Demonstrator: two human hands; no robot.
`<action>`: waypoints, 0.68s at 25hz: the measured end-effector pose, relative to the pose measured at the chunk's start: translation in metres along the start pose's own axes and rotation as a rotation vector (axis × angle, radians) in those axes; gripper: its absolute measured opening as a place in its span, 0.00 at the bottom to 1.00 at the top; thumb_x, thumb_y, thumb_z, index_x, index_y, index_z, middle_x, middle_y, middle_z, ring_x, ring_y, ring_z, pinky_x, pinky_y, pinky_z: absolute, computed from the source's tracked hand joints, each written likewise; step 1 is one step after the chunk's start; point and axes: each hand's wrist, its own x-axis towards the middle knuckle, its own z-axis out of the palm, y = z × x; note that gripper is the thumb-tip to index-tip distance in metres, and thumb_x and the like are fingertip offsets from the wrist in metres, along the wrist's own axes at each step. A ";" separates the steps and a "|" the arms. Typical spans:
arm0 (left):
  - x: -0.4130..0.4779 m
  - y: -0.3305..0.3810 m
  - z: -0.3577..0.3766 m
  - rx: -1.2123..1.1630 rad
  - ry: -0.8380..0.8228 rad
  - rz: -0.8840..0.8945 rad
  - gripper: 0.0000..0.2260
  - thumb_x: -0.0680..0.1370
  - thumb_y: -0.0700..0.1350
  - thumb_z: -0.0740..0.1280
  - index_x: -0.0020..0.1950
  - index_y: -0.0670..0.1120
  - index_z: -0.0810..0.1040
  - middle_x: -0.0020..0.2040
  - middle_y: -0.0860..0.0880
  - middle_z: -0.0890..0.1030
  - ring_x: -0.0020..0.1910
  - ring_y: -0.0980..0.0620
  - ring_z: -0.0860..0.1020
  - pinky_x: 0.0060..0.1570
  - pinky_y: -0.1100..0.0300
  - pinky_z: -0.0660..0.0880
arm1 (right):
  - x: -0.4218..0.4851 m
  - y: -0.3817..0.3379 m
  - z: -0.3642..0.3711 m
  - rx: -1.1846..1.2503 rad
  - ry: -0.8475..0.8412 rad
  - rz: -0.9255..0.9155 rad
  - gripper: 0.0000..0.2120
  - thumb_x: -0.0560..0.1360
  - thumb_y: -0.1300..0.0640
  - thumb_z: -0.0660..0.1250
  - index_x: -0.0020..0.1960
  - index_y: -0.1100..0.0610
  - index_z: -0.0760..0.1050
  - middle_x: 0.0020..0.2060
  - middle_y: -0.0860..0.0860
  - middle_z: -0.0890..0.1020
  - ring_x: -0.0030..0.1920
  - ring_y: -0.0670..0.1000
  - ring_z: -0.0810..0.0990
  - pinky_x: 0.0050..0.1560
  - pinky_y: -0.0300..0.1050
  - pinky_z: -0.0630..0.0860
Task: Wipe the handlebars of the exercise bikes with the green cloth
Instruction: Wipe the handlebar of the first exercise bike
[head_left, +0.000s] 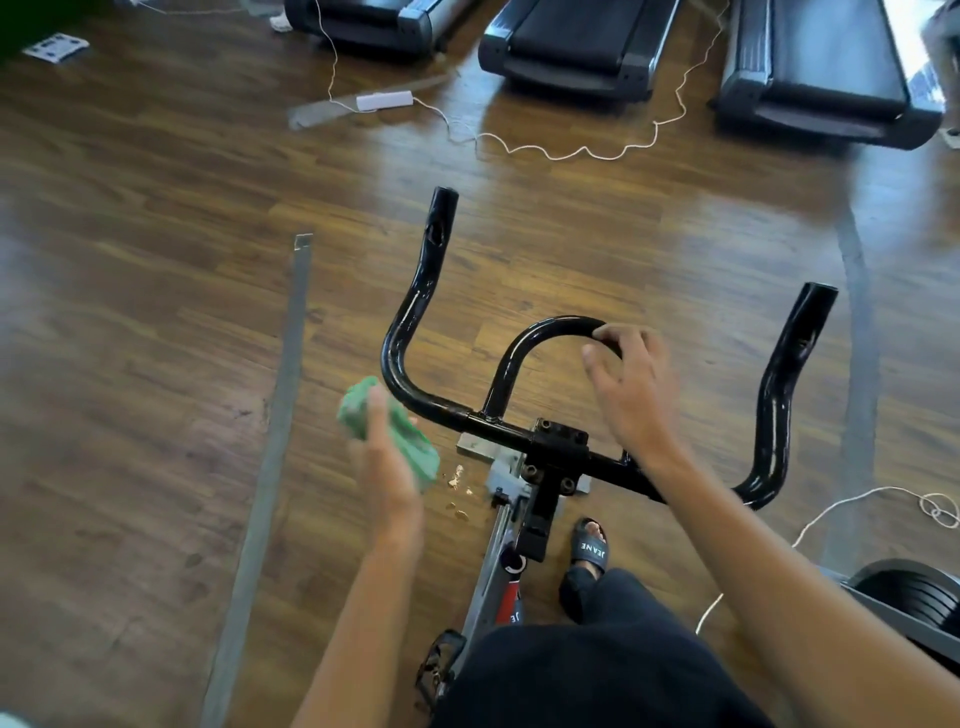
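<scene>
From my view over the bike, my left hand (387, 467) grips the green cloth (413, 447), bunched in the palm with the thumb laid across it. The cloth sits just beside the left bend of the black handlebars (498, 427), low against the bar; I cannot tell whether it touches the metal. My right hand (631, 387) is on the centre loop of the handlebars, fingers curled over the top of its curve, thumb loose beneath. Both outer bar ends stand bare and glossy. One foot in a black sandal (589, 545) stands on the wooden floor (156, 312) below the stem. A long metal strip (270, 467) lies to the left, and a white cord (571, 150) snakes before three treadmills (571, 47).
</scene>
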 end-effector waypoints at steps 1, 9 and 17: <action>-0.005 -0.005 0.012 0.161 -0.087 0.190 0.03 0.82 0.48 0.63 0.54 0.50 0.73 0.44 0.49 0.75 0.38 0.55 0.74 0.38 0.64 0.74 | 0.009 0.011 -0.001 -0.125 0.013 0.018 0.17 0.81 0.45 0.60 0.67 0.51 0.72 0.65 0.50 0.71 0.69 0.54 0.68 0.72 0.56 0.60; 0.066 -0.047 0.000 1.542 -0.925 1.499 0.24 0.78 0.58 0.61 0.70 0.46 0.71 0.66 0.46 0.75 0.64 0.44 0.72 0.61 0.48 0.71 | 0.019 0.074 0.008 -0.091 -0.146 0.192 0.27 0.82 0.39 0.51 0.77 0.49 0.60 0.77 0.52 0.62 0.76 0.55 0.60 0.74 0.62 0.60; 0.096 -0.034 -0.023 1.492 -0.965 1.557 0.27 0.78 0.57 0.64 0.71 0.44 0.69 0.63 0.43 0.75 0.59 0.43 0.74 0.58 0.49 0.71 | 0.033 0.045 0.009 -0.307 -0.132 0.229 0.28 0.82 0.38 0.48 0.79 0.48 0.54 0.79 0.53 0.59 0.78 0.57 0.57 0.75 0.63 0.52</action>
